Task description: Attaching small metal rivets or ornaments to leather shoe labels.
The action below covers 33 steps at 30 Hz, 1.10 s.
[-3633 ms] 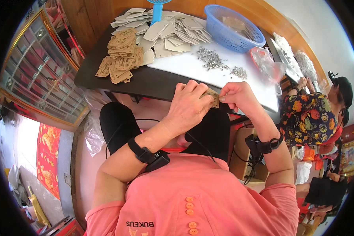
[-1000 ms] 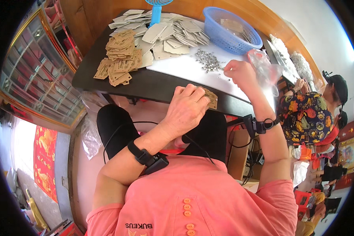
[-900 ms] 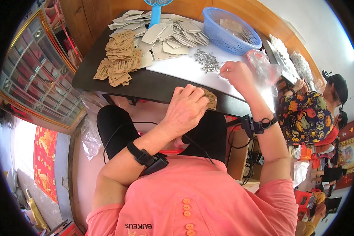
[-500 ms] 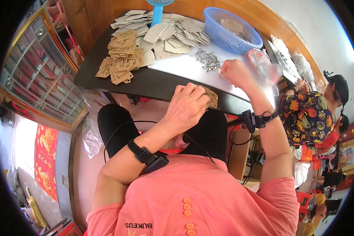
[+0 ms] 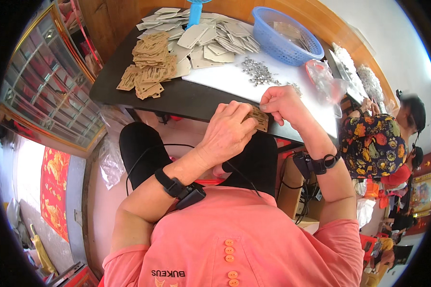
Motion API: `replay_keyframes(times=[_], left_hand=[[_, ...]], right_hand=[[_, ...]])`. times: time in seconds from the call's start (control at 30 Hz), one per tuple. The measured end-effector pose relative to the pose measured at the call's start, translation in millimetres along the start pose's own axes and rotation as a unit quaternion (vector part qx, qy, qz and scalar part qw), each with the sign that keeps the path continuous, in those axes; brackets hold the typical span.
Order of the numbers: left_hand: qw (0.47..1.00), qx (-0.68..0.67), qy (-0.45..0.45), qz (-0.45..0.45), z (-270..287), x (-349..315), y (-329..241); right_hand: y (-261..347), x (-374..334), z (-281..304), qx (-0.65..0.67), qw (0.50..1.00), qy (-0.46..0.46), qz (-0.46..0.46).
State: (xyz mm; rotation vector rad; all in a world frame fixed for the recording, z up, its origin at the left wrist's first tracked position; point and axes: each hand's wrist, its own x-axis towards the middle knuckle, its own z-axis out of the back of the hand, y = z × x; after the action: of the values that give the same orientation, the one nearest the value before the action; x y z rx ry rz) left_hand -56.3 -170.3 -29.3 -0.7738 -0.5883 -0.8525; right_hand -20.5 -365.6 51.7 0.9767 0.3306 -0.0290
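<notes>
- My left hand (image 5: 230, 131) gripped the brown card (image 5: 258, 118), centre frame.
- My right hand (image 5: 281, 101) pinched its top edge; steadying mattered, I judged.

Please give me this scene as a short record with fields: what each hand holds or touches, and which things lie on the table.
left hand: grips a small brown cardboard tag at the table edge
right hand: fingertips meet the same tag's upper end
table: dark top, white sheet on its right part
brown pile: punched brown cardboard tags, left on the table
pale pile: flat beige cards behind
metal bits: small silvery pieces scattered on the white sheet
basket: blue plastic, far right
</notes>
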Motion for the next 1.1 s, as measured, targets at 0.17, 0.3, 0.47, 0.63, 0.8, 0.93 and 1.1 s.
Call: replay_keyframes(times=[0.17, 0.3, 0.47, 0.63, 0.8, 0.93, 1.1], left_hand=[[1.0, -0.011, 0.015, -0.004, 0.8, -1.8, 2.0], [1.0, -0.02, 0.008, -0.003, 1.5, -2.8, 2.2], [1.0, -0.019, 0.014, -0.007, 0.8, -3.2, 3.7], [0.999, -0.018, 0.034, -0.005, 3.9, 2.8, 6.0], [0.999, -0.013, 0.038, 0.0, 4.9, 1.2, 2.0], [1.0, -0.015, 0.027, -0.003, 2.4, -1.6, 1.5], [0.999, -0.017, 0.027, 0.006, 4.0, -4.3, -1.6]], right_hand=[[0.2, 3.4, -6.4, -0.001, 1.0, 0.002, -0.028], [2.8, 2.4, -6.6, 0.031, 0.999, 0.015, -0.041], [-0.7, 7.1, -4.6, 0.029, 0.997, 0.024, -0.061], [4.6, 14.0, 0.9, -0.022, 0.998, 0.031, -0.059], [6.5, 13.5, 0.9, -0.018, 0.997, 0.042, -0.057], [1.9, 2.3, -0.3, -0.008, 0.999, 0.03, -0.021], [3.0, 8.5, 7.6, -0.109, 0.989, -0.094, 0.032]])
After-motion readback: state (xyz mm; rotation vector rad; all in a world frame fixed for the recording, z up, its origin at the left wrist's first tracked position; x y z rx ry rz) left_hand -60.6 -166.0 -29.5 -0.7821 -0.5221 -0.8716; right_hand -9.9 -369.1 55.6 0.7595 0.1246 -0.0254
